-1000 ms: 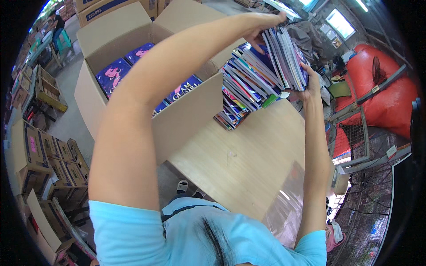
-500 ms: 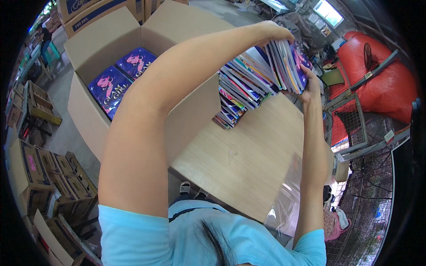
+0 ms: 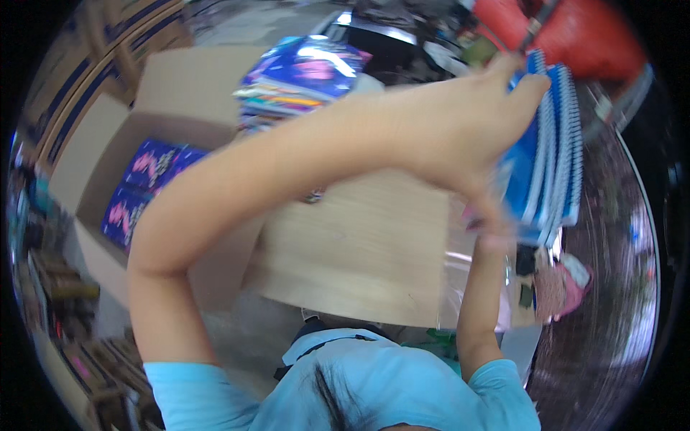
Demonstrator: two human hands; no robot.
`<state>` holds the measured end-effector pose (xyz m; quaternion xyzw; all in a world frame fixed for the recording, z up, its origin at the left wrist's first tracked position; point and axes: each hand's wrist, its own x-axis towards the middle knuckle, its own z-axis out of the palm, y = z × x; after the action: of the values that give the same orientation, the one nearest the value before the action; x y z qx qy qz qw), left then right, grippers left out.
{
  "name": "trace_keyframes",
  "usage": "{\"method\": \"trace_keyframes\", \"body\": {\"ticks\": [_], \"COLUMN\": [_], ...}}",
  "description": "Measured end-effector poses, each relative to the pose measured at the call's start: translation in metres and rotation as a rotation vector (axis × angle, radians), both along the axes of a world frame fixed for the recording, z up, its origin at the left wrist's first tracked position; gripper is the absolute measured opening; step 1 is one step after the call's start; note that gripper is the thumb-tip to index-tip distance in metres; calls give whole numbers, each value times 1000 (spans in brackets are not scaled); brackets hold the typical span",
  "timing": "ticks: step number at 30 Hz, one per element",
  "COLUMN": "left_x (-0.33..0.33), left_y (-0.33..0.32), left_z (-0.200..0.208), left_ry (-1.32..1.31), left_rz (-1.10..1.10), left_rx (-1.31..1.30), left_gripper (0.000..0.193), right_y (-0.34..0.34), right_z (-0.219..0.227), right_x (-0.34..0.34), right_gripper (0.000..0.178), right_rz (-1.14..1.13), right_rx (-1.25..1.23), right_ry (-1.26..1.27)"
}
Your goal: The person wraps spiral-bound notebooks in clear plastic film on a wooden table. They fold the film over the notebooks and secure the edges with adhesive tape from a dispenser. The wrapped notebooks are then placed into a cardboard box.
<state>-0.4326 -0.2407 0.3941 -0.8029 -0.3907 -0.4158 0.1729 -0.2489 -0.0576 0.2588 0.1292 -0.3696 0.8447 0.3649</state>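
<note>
My left hand [image 3: 496, 115] reaches across to the far right, blurred, its fingers spread apart over the near-left side of several blue spiral notebooks [image 3: 543, 158]. Whether it touches them I cannot tell. My right hand [image 3: 492, 226] is low beside the notebooks' near end, smeared and partly hidden behind the left one; a small pink and dark thing shows next to it, too blurred to name. On the table [image 3: 359, 251], at the far side, stands a stack of purple-covered notebooks [image 3: 302, 72]. My left forearm hides part of that stack.
At the left, an open cardboard box [image 3: 194, 86] holds purple notebooks [image 3: 151, 169]. Clear plastic sheeting [image 3: 460, 266] lies at the table's right end. More cartons [image 3: 79, 86] are piled at the far left; a big red bulky sack [image 3: 596, 36] is at the far right.
My hands have left the fanned purple notebooks, which now stand in a stack at the far side. My view has turned right, and both hands are beside blue spiral notebooks.
</note>
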Motion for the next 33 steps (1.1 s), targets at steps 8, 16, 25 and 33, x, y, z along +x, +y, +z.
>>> {"method": "trace_keyframes", "body": {"ticks": [8,16,25,33], "left_x": [176,346,379,401], "left_y": [70,181,239,261], "left_z": [-144,-290,-337,-375], "left_ry": [211,-1255,-1120,-1313], "left_rz": [-239,82,128,43], "left_rx": [-164,-600,-450,-479], "left_gripper": [41,85,123,124], "right_y": [-14,74,192,188], "right_z": [-137,-220,-231,-265], "right_x": [218,370,385,378], "right_gripper": [75,96,108,110], "right_rz": [-12,-587,-634,-755], "right_rx": [247,127,454,414], "right_ry": [-807,-724,-635,-585]}}
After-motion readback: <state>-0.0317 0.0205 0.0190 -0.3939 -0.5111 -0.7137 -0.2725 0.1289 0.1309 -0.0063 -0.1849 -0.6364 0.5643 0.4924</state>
